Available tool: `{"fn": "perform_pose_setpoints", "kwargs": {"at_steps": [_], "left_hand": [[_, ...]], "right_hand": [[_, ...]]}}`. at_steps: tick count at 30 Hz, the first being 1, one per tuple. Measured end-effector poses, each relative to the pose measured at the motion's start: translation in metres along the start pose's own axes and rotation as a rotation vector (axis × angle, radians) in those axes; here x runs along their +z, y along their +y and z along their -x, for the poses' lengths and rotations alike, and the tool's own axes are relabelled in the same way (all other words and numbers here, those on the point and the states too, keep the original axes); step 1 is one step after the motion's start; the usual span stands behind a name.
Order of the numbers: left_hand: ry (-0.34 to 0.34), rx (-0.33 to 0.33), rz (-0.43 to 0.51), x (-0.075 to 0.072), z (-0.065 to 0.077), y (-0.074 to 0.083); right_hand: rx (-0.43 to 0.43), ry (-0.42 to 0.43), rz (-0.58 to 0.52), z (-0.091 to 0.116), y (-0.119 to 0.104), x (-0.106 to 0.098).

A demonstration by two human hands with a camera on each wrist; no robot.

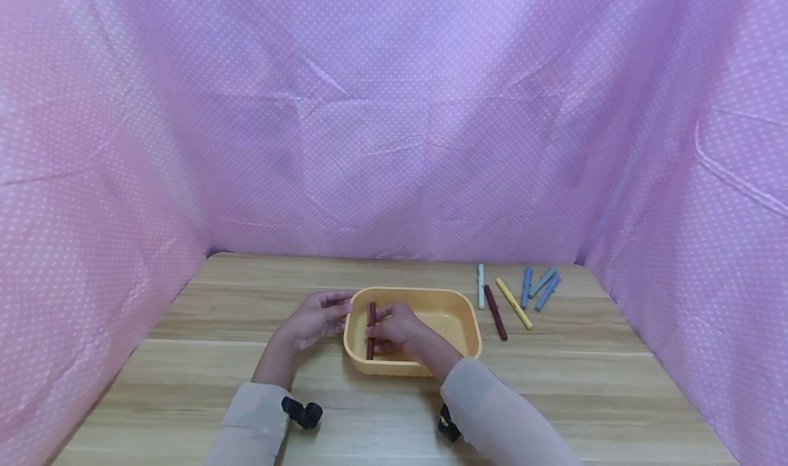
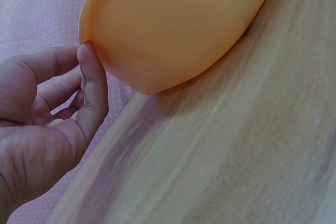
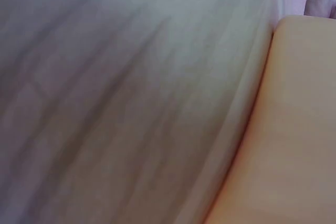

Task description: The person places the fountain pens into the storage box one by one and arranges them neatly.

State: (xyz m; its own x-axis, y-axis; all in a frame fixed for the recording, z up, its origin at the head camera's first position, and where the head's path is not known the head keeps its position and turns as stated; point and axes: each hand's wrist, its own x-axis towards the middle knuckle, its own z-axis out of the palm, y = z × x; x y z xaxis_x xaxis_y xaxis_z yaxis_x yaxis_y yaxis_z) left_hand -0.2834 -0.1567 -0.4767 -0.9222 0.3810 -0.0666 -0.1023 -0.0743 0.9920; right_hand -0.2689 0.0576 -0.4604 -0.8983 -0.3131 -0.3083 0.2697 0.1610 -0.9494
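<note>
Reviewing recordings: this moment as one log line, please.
left hand: pinches yellow tray | right hand: holds dark red pen at tray's left end | other pens: on table, right of tray

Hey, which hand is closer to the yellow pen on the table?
The right hand. It is inside the tray, left of the yellow pen. The left hand is farther left, at the tray's left end.
</note>
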Motion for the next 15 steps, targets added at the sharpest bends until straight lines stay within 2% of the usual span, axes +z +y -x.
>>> {"fn": "perform_pose_setpoints", "kwargs": {"at_steps": [15], "left_hand": [[0.016,0.02,-0.006,0.0091,0.0081,-0.0033]], "right_hand": [[-0.026,0.048,0.037,0.0074,0.0052,0.0019]]}}
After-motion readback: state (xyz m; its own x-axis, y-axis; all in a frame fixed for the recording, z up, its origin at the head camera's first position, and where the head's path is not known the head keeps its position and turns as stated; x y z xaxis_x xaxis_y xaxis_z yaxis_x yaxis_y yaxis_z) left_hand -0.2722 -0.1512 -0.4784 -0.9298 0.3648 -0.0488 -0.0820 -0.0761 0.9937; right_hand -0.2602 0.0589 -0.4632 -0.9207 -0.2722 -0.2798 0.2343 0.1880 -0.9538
